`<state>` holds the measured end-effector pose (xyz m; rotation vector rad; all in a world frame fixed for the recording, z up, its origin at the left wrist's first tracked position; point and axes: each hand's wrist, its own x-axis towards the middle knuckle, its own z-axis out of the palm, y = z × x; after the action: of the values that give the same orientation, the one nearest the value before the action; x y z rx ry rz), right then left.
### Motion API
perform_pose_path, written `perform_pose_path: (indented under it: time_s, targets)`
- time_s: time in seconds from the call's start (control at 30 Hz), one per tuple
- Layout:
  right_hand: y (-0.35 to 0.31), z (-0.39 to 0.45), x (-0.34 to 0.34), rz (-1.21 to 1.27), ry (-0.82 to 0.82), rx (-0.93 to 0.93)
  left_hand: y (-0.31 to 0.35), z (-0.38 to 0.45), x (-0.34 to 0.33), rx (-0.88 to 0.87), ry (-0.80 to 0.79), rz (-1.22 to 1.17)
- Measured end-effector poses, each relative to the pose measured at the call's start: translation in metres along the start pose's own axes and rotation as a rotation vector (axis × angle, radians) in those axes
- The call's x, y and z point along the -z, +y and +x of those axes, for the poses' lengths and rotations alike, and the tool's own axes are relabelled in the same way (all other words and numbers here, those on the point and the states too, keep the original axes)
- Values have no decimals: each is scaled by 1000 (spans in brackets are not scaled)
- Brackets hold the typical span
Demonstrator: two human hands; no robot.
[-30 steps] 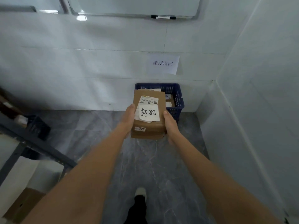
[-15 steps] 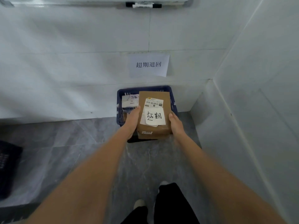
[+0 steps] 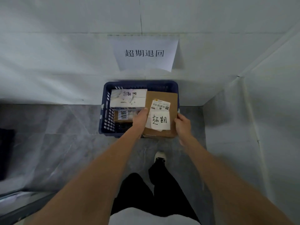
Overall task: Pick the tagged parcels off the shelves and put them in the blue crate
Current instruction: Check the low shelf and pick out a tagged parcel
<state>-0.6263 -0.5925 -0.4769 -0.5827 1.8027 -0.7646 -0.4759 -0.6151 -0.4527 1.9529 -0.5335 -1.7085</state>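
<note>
Room: white tiled corner, grey floor.
Blue crate [image 3: 105, 111]: against the wall, white parcels inside.
Left hand [image 3: 140, 121]: grips the cardboard parcel [image 3: 162, 96].
Parcel: over the crate's right side; looks light, stiff; hold its side edges.
Right hand [image 3: 183, 125]: fingers curled on its right edge.

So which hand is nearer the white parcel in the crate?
Left. The left hand grips the brown box's edge just below the white parcel; the right hand is across the box.
</note>
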Motion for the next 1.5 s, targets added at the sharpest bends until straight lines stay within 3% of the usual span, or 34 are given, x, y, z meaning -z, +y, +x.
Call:
perform_pose_path:
  time_s: [0.17, 0.37, 0.6, 0.8, 1.03, 1.5]
  targets:
    - [-2, 87, -18, -61, -21, -67, 14, 78, -37, 88, -24, -37]
    - [20, 177, -47, -89, -137, -183, 0, 172, -55, 76, 33, 137]
    - [30, 246, -71, -107, -193, -186, -5, 237, -70, 89, -11, -40]
    - [37, 288, -82, -38, -254, -283, -8, 285, -77, 90, 4, -19]
    - [49, 302, -92, -49, -204, -258, -17, 302, -73, 129, 1, -25]
    - [-7, 274, -85, -204, -194, -158, 14, 258, -41, -56, -3, 150]
